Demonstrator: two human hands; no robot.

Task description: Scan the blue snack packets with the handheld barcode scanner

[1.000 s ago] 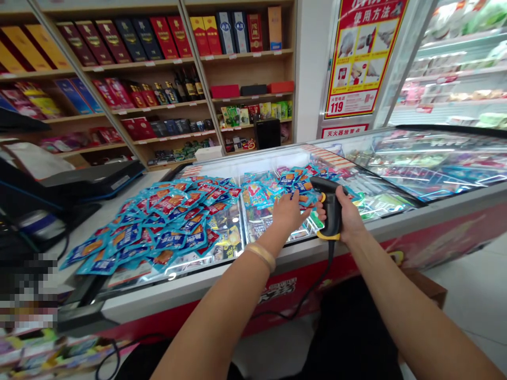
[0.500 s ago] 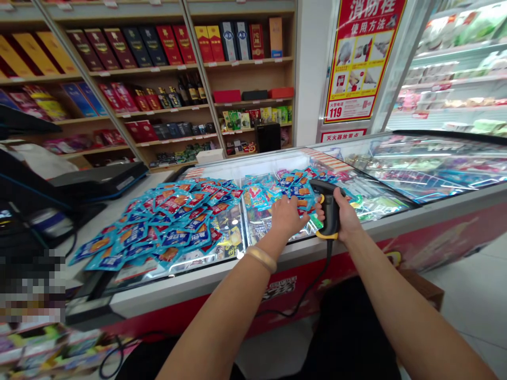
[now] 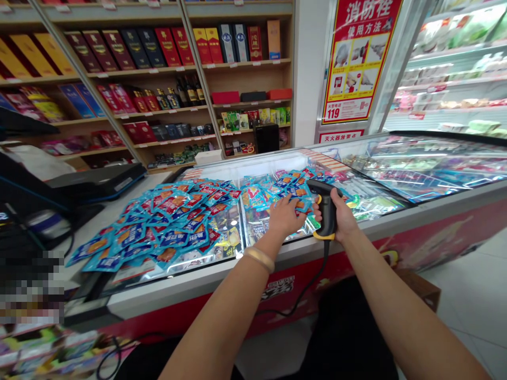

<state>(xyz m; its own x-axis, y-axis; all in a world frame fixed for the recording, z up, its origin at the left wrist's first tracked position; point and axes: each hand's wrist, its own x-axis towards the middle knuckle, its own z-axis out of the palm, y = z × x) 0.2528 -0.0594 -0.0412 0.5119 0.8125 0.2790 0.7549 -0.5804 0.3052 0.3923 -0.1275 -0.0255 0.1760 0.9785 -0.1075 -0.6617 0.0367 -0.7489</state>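
Observation:
My right hand (image 3: 344,219) is wrapped round the handle of a black and yellow barcode scanner (image 3: 328,214), held upright with its head towards the left. From the scanner's base a black cable hangs down. My left hand (image 3: 285,215), with a gold bangle on the wrist, reaches over the near edge of a smaller group of blue snack packets (image 3: 256,195). Its fingers are stretched forward and apart, close to a packet just left of the scanner; whether they touch it is hard to tell. Further left lies a large heap of blue and red snack packets (image 3: 170,211).
The packets lie on the glass top of a chest freezer (image 3: 206,285) with a grey rim. Black checkout equipment (image 3: 99,179) stands at the left. Shelves (image 3: 245,68) of boxes and bottles line the back. A cardboard box (image 3: 420,287) is low at the right.
The view has shifted slightly. My left hand's fingers lie a little lower and nearer the packet beside the scanner. My right hand still holds the scanner in much the same place.

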